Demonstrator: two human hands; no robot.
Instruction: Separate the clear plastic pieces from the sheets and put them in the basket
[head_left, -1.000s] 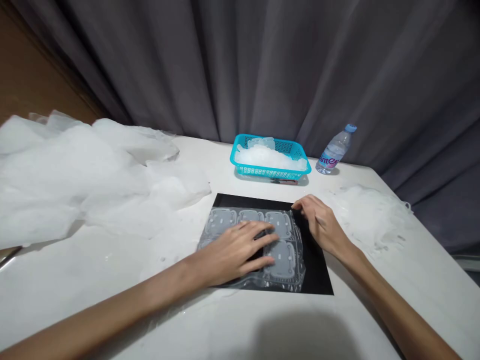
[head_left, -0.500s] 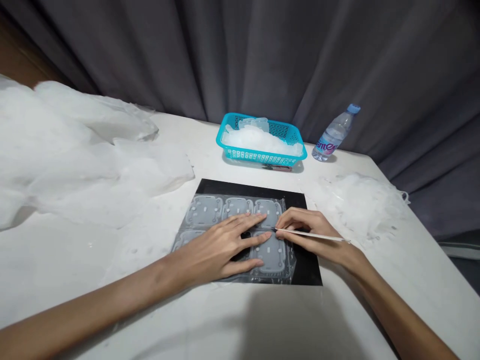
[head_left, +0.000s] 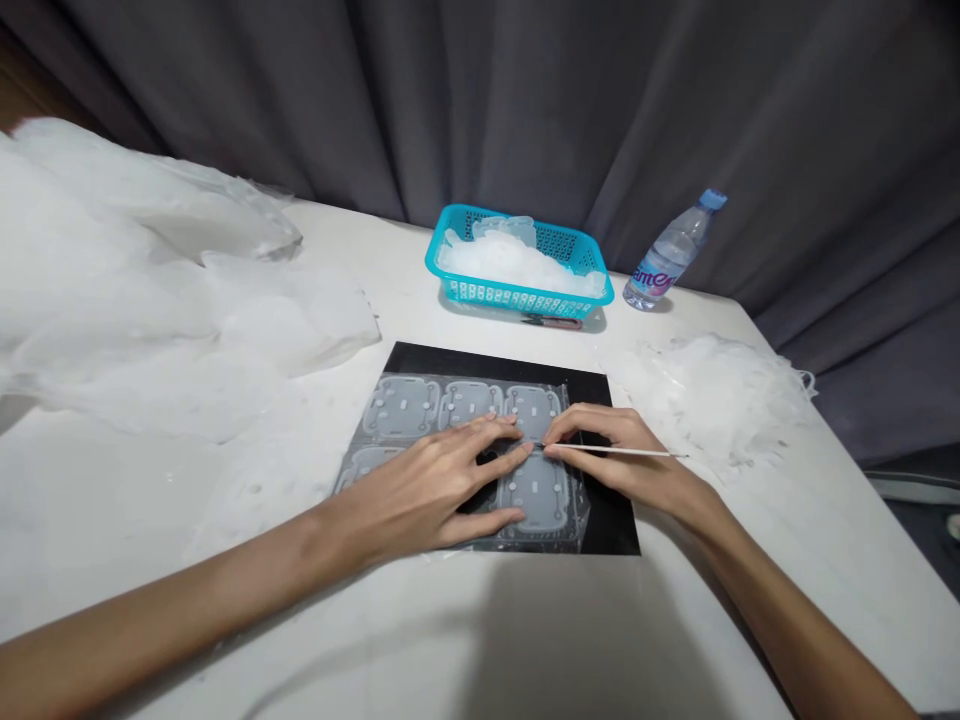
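We see a black mat [head_left: 480,358], a clear sheet [head_left: 420,405] patterned with rows of frosted grey rectangles, a white stick [head_left: 637,452], our white desk [head_left: 525,640], a turquoise basket [head_left: 517,296] with lattice holes, a clear bottle [head_left: 667,258] with blue cap and purple lettering, a dark grey curtain [head_left: 480,100]

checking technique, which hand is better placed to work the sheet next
Probably right: the right hand pinches a thin tool at the plastic sheet; the left hand lies flat on it.
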